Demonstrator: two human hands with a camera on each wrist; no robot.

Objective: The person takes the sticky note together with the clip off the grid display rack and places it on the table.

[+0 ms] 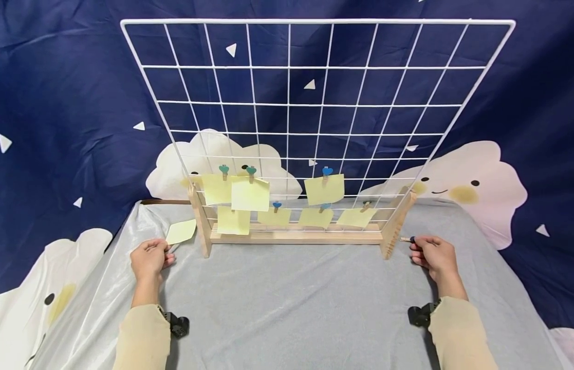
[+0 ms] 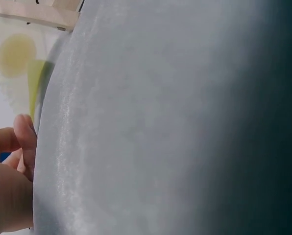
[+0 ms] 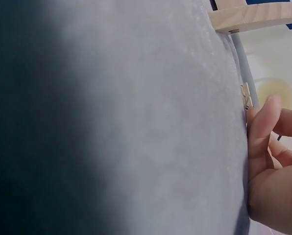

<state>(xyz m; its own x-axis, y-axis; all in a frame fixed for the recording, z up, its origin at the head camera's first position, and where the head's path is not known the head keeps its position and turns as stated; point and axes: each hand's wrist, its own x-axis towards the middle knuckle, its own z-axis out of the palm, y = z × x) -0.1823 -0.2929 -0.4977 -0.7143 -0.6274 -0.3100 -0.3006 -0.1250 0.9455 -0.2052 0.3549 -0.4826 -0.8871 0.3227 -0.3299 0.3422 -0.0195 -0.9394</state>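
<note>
At the left of the wooden stand, my left hand [image 1: 150, 259] pinches a pale yellow paper note [image 1: 181, 232] by its lower corner. The note [image 2: 34, 83] also shows beyond the thumb in the left wrist view. My right hand [image 1: 436, 255], right of the stand, pinches a small wooden clothespin [image 1: 405, 239] with a dark end, its bare tip pointing left toward the stand. In the right wrist view the clothespin [image 3: 246, 97] sticks out past the fingertips. Between the hands stands a white wire grid [image 1: 288, 105] in a wooden base [image 1: 296, 237].
Several yellow notes [image 1: 233, 221] hang on the lower grid from pegs with heart-shaped tops, such as a blue heart peg [image 1: 327, 171] and a green heart peg [image 1: 224, 169]. Grey cloth [image 1: 287, 303] covers the table. A dark blue curtain [image 1: 74, 61] with clouds hangs behind.
</note>
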